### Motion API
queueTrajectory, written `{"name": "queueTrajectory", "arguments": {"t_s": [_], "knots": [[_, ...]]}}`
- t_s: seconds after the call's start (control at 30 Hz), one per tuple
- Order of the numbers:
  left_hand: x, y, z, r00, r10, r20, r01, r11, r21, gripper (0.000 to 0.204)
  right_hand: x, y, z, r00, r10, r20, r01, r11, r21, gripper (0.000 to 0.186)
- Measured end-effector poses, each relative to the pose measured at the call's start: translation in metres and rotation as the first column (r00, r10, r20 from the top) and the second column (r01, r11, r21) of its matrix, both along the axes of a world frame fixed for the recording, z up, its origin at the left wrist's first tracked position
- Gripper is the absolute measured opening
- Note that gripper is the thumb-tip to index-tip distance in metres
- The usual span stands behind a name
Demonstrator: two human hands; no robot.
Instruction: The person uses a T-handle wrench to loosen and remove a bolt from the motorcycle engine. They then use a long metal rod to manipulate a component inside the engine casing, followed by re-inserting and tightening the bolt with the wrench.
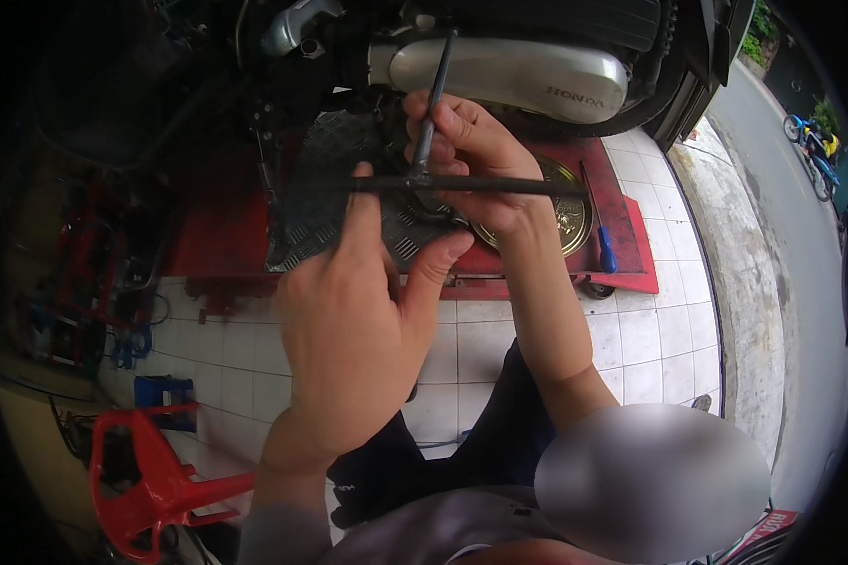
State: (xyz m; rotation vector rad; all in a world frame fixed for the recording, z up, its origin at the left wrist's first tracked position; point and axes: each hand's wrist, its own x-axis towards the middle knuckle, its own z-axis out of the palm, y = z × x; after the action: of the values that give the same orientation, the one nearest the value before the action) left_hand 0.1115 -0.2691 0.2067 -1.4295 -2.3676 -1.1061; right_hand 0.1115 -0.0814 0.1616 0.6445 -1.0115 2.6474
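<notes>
Far left, we note a red chair (141,480) on the near side of the red platform (212,226), with a blue stool (165,391) between chair and platform.

Next, our left hand (353,306), over the platform's near edge: spread, index finger straight, thumb well off to the right, nothing gripped. The T-shaped wrench's (421,177) crossbar passes over that index finger near its tip; we cannot tell whether they touch.

The wrench is held up over the platform. Crossbar runs left to right, its left end blurred; shaft points away from us, leaning slightly right, toward the motorbike (509,80) at the platform's far side. The right hand is nearer the shaft, the left hand nearer the crossbar's left end.

Our right hand (485,146) pinches the shaft between thumb and fingers, just beyond the joint.

Rightmost on the platform: a gold dish (582,235), partly behind our right wrist, then a screwdriver (607,250), blue handle toward us.
</notes>
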Motion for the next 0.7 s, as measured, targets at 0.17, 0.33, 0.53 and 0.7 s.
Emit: {"name": "queueTrajectory", "arguments": {"t_s": [0.17,0.33,0.53,0.7], "knots": [[-0.008,0.002,0.000,0.951,-0.265,-0.160,0.269,0.963,0.005,0.067,-0.016,0.002,-0.004,0.999,-0.016,-0.049,0.014,0.999,-0.043,0.023],[-0.011,-0.007,0.001,0.997,-0.056,-0.050,0.055,0.998,-0.028,0.061,-0.014,0.004,-0.004,0.999,-0.053,-0.010,0.052,0.997,-0.063,0.022],[-0.011,0.001,-0.012,0.955,-0.256,-0.149,0.271,0.958,0.093,0.059,-0.020,0.002,-0.012,0.992,-0.123,0.028,0.125,0.989,-0.084,0.024],[-0.008,-0.007,-0.001,0.998,-0.064,0.020,0.061,0.993,0.097,0.061,-0.017,0.006,-0.008,0.991,-0.132,0.022,0.134,0.987,-0.093,0.024]]}}
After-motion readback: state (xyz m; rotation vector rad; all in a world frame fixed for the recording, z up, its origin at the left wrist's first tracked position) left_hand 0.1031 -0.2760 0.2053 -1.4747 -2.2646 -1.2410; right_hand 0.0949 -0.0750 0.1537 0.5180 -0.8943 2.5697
